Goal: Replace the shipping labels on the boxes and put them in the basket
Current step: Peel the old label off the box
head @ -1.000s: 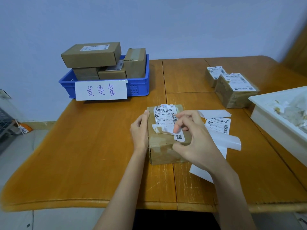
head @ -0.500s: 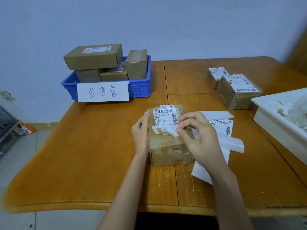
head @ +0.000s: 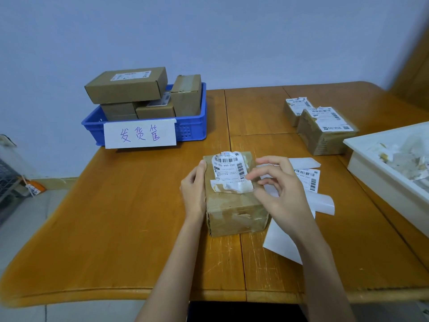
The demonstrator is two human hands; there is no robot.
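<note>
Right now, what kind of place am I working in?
Probably a small parcel packing or shipping station: a blue basket of cardboard boxes, loose barcode labels on a wooden table, and a white bin of torn label scraps.

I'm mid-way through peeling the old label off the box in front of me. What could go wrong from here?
1. The old label is already torn and crumpled along its lower edge; it may shred further and leave scraps on the box.
2. Only the left hand steadies the box; a hard pull by the right hand could slide it.
3. The new label and backing sheets lie under the right arm and could get swept aside.
</note>
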